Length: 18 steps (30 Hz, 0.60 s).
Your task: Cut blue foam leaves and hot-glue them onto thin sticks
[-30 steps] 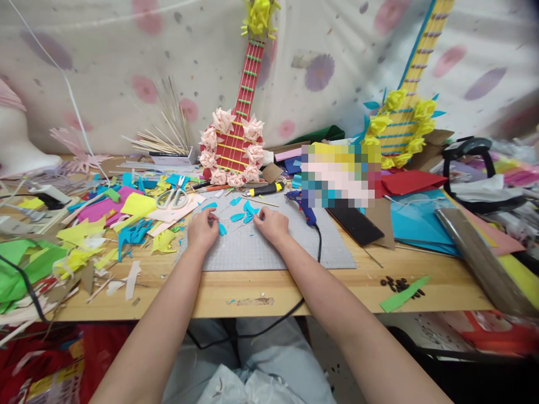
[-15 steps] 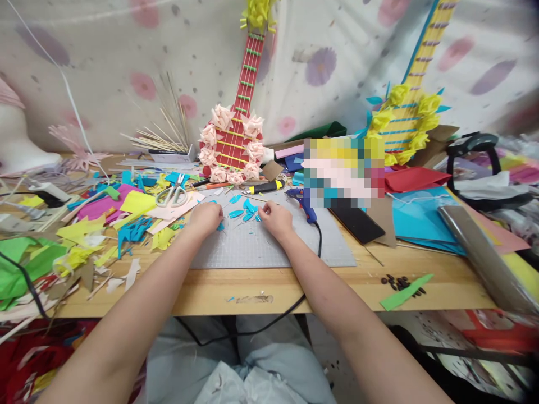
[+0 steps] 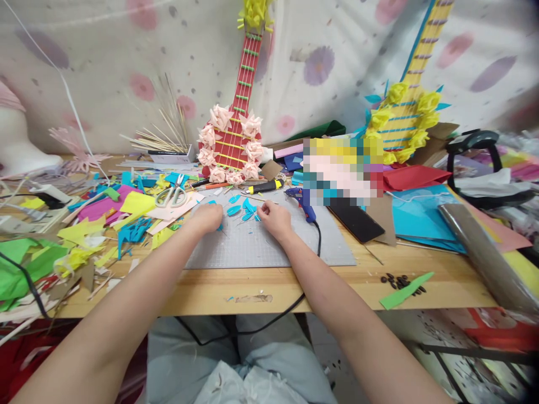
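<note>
Both my hands rest on a grey cutting mat (image 3: 269,249) among several small blue paper leaves (image 3: 242,209). My left hand (image 3: 207,217) is curled with its fingertips down on the mat by a blue leaf; what it pinches is hidden. My right hand (image 3: 273,217) is curled too, its fingertips pinched at the edge of the blue leaves and a thin stick. A blue glue gun (image 3: 302,203) lies just right of my right hand, its black cord running off the table edge.
A red paper guitar with pink flowers (image 3: 234,137) and a yellow one (image 3: 405,120) lean on the back wall. Scissors (image 3: 172,194), a yellow-black knife (image 3: 265,187), paper scraps (image 3: 84,235) at left, blue sheets (image 3: 421,219), a black phone (image 3: 356,221) and a roll (image 3: 480,252) at right.
My left hand has slid a little right and farther up the mat toward the blue leaves. My right hand has barely shifted; its fingers stay pinched at the leaves.
</note>
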Each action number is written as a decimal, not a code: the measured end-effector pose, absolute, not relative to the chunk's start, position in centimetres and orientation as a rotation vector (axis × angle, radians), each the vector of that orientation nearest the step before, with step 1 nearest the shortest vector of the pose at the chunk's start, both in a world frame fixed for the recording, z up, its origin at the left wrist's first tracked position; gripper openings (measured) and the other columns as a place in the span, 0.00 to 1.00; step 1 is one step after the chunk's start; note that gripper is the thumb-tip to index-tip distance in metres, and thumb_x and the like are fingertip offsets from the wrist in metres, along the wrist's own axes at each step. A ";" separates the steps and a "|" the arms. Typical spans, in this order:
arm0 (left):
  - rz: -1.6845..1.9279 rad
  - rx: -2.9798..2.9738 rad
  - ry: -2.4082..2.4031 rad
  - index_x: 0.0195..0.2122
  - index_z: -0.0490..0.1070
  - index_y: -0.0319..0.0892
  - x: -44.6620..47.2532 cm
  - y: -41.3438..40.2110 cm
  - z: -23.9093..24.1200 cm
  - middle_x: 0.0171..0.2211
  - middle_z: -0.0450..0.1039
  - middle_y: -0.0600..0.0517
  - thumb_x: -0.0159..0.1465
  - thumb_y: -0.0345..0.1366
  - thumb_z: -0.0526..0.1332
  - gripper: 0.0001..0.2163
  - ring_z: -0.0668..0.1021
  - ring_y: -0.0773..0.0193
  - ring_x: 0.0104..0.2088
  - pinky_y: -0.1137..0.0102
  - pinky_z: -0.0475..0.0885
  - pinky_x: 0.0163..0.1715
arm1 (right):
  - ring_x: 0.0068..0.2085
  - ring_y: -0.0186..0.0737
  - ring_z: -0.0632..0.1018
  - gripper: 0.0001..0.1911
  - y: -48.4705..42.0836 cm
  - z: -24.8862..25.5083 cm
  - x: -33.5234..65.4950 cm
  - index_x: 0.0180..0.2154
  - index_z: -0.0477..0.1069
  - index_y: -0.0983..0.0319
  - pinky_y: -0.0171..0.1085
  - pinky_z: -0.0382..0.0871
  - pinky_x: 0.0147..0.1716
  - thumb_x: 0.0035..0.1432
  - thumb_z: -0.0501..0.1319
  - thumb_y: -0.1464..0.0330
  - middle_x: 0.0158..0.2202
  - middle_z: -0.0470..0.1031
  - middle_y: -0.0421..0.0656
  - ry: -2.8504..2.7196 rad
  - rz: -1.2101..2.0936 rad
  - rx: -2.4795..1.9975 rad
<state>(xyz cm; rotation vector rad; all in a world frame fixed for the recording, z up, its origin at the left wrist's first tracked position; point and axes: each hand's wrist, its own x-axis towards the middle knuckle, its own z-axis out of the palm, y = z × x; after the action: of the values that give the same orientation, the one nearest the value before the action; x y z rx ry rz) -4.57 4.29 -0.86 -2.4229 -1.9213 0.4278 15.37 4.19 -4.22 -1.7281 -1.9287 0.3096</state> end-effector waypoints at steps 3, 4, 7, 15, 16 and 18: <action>0.360 -2.452 -1.951 0.43 0.68 0.35 -5.4 5.0 -1.5 0.40 0.72 0.37 0.57 0.34 0.50 0.16 0.75 0.52 0.39 0.65 0.66 0.36 | 0.30 0.35 0.72 0.13 4.2 -4.3 15.4 0.30 0.69 0.59 0.33 0.54 0.26 0.56 0.52 0.60 0.28 0.73 0.40 -1.925 0.311 -1.729; 0.328 -2.467 -1.965 0.43 0.68 0.36 -5.6 5.2 -1.5 0.39 0.73 0.38 0.58 0.34 0.49 0.15 0.75 0.53 0.38 0.66 0.66 0.35 | 0.30 0.35 0.72 0.13 4.2 -4.3 15.4 0.30 0.69 0.59 0.33 0.54 0.26 0.56 0.52 0.60 0.28 0.73 0.40 -1.923 0.308 -1.726; 0.210 -2.538 -2.011 0.39 0.69 0.39 -6.0 5.4 -1.5 0.38 0.73 0.43 0.58 0.34 0.49 0.13 0.74 0.56 0.37 0.68 0.65 0.33 | 0.30 0.35 0.72 0.12 4.3 -4.5 15.4 0.29 0.69 0.59 0.33 0.54 0.25 0.55 0.52 0.60 0.27 0.73 0.39 -1.912 0.298 -1.711; -0.098 -2.703 -2.103 0.44 0.68 0.42 -6.8 5.2 -1.1 0.33 0.73 0.50 0.56 0.34 0.52 0.15 0.73 0.64 0.32 0.73 0.64 0.30 | 0.30 0.34 0.72 0.12 4.3 -4.6 15.3 0.30 0.70 0.59 0.32 0.55 0.26 0.56 0.51 0.61 0.27 0.74 0.39 -1.913 0.310 -1.702; -0.153 -2.713 -2.098 0.44 0.68 0.42 -6.8 5.1 -1.1 0.32 0.73 0.51 0.56 0.34 0.52 0.15 0.73 0.65 0.32 0.73 0.64 0.30 | 0.30 0.34 0.72 0.12 4.3 -4.6 15.4 0.30 0.70 0.59 0.32 0.55 0.26 0.56 0.51 0.61 0.27 0.74 0.39 -1.915 0.311 -1.705; -0.243 -2.718 -2.099 0.44 0.67 0.42 -6.8 4.9 -1.0 0.32 0.73 0.52 0.56 0.34 0.52 0.15 0.73 0.65 0.31 0.73 0.64 0.30 | 0.30 0.34 0.72 0.12 4.3 -4.5 15.4 0.30 0.70 0.59 0.32 0.55 0.26 0.56 0.51 0.62 0.28 0.74 0.39 -1.925 0.317 -1.707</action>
<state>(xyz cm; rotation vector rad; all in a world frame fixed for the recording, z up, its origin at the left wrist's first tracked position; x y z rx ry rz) -6.82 4.93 -1.04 -2.7182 -2.0985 -0.2426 15.36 4.31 -4.54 -1.7071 -1.9248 0.3174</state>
